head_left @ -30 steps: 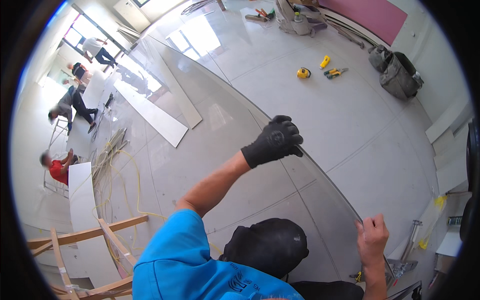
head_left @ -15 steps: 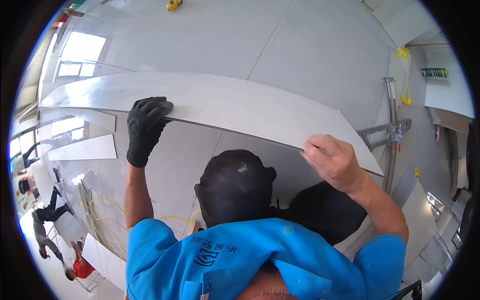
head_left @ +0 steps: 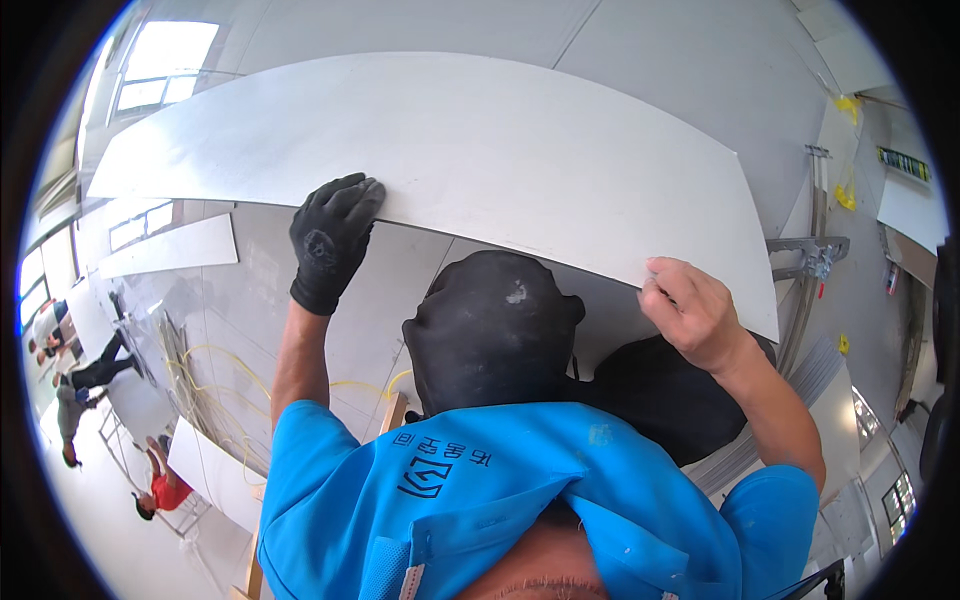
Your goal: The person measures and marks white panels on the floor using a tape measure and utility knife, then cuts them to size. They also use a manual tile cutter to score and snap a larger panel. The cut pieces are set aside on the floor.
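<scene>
A long white panel stretches across in front of me, its broad face in sight. My left hand, in a black glove, is closed on its near edge, left of the middle. Bare, my right hand pinches the same edge close to the right end. The fingertips under the panel are hidden. Between my arms, my knee in dark trousers is below the near edge.
Another white strip lies at the left, with long thin strips and a yellow hose nearer me. To the right are a metal rail with a clamp and stacked panels. Several people, one in red, are at far left.
The panel has tilted so more of its broad face shows, its far edge now higher in view. Both hands keep hold of the near edge. The view has shifted slightly.
</scene>
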A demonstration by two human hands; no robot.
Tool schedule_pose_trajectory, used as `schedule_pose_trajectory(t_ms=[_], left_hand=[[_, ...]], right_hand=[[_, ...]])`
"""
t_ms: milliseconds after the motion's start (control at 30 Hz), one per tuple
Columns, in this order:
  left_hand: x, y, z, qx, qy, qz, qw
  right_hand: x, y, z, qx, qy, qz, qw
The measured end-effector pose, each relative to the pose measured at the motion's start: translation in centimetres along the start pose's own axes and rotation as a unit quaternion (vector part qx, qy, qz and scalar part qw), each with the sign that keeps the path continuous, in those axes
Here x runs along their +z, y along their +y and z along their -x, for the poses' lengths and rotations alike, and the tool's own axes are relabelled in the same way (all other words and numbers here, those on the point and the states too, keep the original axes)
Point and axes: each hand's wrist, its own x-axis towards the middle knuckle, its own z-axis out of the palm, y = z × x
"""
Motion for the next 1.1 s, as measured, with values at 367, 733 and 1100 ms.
schedule_pose_trajectory(t_ms=[367, 733, 1100], left_hand=[[2.7, -1.1, 2.5, 0.035, 0.061, 0.051, 0.996], [3.5, -0.4, 2.8, -0.011, 0.017, 0.022, 1.000], [12.6, -0.2, 5.2, -0.008, -0.109, 0.069, 0.992]], right_hand=[[0.0, -0.4, 0.0, -0.036, -0.028, 0.048, 0.998], [-0.8, 1.0, 3.4, 0.055, -0.073, 0.138, 0.986], [0.0, 8.2, 11.2, 0.388, -0.180, -0.089, 0.899]])
